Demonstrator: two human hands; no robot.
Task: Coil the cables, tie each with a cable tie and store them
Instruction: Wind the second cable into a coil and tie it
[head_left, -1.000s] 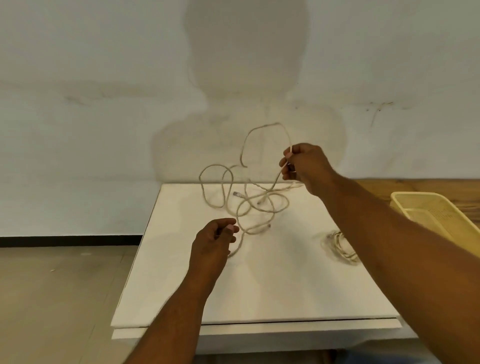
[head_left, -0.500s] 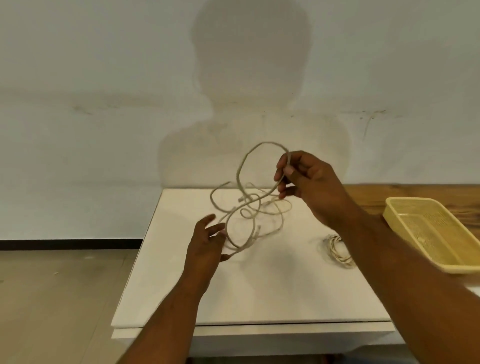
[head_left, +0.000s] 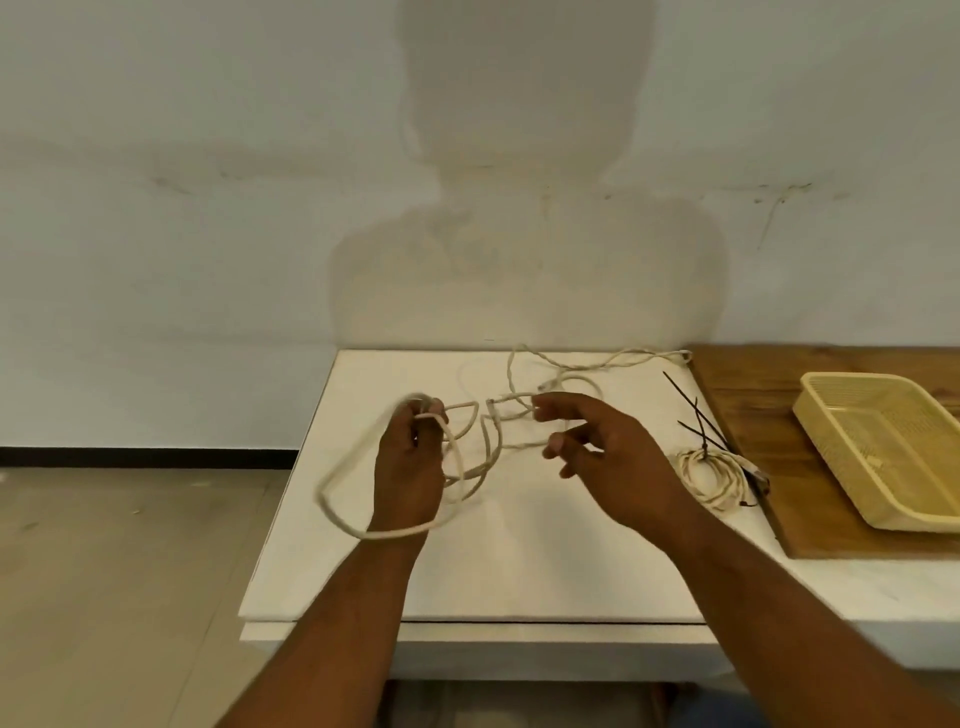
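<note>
A pale cable (head_left: 326, 496) is held above the near left part of the white table (head_left: 519, 571). It is gripped by the left hand (head_left: 410, 467), whose fingers are curled round a strand at their tips. From that grip one wide loop is let hang out past the table's left edge and back under the wrist. The rest of the cable is spread in loose, tangled bends over the middle of the table, and one long strand is trailed along the table's far edge towards its right corner.

The right hand (head_left: 608, 457) is held over the middle of the table with the palm turned inward. Its fingers are spread and only lightly bent, and nothing is seen to be gripped. The forefinger is reached out close to a raised bend of the cable, but whether that bend is touched cannot be told.

On the right part of the table a second cable (head_left: 722, 500) is laid flat, already wound into a small coil. A dark tie is seen at the top of that coil. A few loose black cable ties (head_left: 696, 410) are laid crossed on the table just behind the coil.

A wooden board (head_left: 753, 415) is set along the right edge of the table. A shallow yellow basket (head_left: 893, 447) is placed on that board, well apart from both hands.
</note>
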